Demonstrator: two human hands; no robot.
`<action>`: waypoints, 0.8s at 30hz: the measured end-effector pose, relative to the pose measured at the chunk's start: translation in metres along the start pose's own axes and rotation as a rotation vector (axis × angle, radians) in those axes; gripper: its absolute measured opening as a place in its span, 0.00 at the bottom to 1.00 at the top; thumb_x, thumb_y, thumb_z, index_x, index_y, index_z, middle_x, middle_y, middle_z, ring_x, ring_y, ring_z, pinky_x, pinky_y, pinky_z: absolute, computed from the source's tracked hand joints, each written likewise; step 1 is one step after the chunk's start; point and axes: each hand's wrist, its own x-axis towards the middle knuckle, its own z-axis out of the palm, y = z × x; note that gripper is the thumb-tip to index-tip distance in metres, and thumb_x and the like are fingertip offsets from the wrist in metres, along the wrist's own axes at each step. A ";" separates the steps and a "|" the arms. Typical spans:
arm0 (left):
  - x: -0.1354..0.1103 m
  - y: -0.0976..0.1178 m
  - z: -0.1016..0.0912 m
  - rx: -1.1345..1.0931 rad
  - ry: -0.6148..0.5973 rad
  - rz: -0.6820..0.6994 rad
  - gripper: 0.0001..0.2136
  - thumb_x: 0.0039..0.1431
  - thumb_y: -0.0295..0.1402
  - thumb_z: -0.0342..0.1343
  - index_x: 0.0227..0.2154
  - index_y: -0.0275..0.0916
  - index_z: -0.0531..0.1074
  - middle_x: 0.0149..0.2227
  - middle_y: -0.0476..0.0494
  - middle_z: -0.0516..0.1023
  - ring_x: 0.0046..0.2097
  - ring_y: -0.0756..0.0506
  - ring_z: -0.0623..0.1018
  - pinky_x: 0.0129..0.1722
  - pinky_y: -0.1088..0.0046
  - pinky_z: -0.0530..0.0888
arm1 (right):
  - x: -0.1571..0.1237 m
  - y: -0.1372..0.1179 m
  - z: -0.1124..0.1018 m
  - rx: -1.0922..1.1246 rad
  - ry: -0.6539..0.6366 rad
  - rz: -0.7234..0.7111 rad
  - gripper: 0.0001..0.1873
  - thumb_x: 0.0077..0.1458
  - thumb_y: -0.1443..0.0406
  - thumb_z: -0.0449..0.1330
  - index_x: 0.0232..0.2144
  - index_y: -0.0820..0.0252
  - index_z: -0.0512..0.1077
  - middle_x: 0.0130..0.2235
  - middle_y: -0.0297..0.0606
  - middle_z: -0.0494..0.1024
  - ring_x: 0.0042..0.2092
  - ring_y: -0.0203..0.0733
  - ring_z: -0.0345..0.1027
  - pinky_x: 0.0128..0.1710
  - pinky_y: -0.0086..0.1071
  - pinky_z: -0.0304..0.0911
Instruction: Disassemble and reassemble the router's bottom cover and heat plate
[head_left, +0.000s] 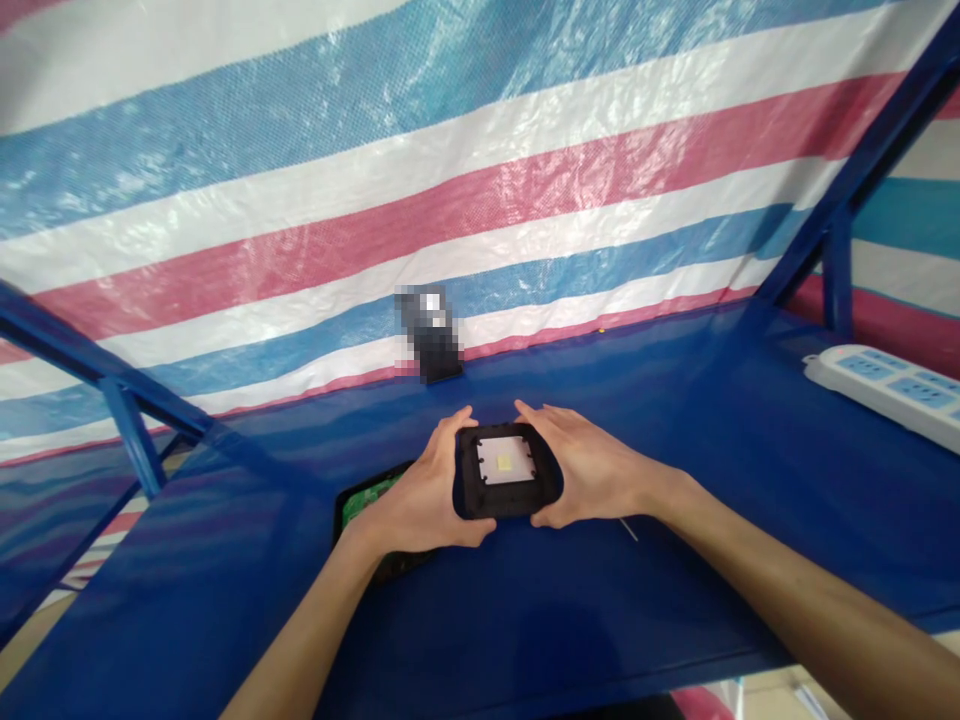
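Between my two hands is a black square-shaped housing (487,497) with rounded corners. A silver plate (517,447) sits in its face, with a small yellow square (505,463) in the middle that looks like an LED chip. My left hand (420,495) is closed around the housing's left side, thumb nearest me. My right hand (592,462) grips the right side in the same way. Behind and below my left hand lies a black case with a green circuit board (367,497) in it, partly covered by the hand and forearm.
A white power strip (892,388) lies at the right of the blue table (600,610). At the back edge stands a dark, pixelated object (441,350). A thin pale stick (628,529) is near my right wrist. Striped sheeting (450,220) and blue metal struts (840,260) border the table.
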 end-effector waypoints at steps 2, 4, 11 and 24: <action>0.001 0.001 0.001 0.027 -0.011 -0.009 0.57 0.41 0.31 0.70 0.69 0.35 0.38 0.68 0.22 0.50 0.71 0.25 0.52 0.68 0.41 0.53 | 0.001 0.002 0.002 -0.014 -0.008 -0.007 0.71 0.30 0.53 0.76 0.70 0.72 0.47 0.68 0.66 0.58 0.68 0.73 0.52 0.66 0.62 0.50; 0.003 0.002 0.000 0.056 -0.019 -0.013 0.55 0.40 0.31 0.70 0.68 0.34 0.42 0.69 0.21 0.50 0.71 0.23 0.51 0.68 0.38 0.51 | 0.003 0.003 0.002 -0.011 -0.004 -0.010 0.71 0.30 0.53 0.76 0.70 0.72 0.48 0.68 0.66 0.58 0.68 0.73 0.53 0.66 0.63 0.49; -0.017 0.026 -0.001 0.129 0.027 -0.048 0.53 0.44 0.32 0.68 0.68 0.35 0.41 0.70 0.21 0.51 0.72 0.23 0.48 0.68 0.36 0.52 | -0.016 -0.016 -0.013 -0.062 0.042 -0.098 0.68 0.33 0.56 0.76 0.71 0.68 0.49 0.67 0.62 0.62 0.67 0.70 0.56 0.68 0.62 0.46; -0.100 0.022 0.110 0.137 0.149 0.037 0.52 0.47 0.44 0.71 0.68 0.40 0.44 0.62 0.23 0.68 0.61 0.24 0.71 0.56 0.42 0.74 | -0.100 -0.030 0.004 0.007 -0.224 0.007 0.70 0.29 0.57 0.78 0.71 0.57 0.50 0.68 0.53 0.61 0.67 0.78 0.54 0.63 0.65 0.60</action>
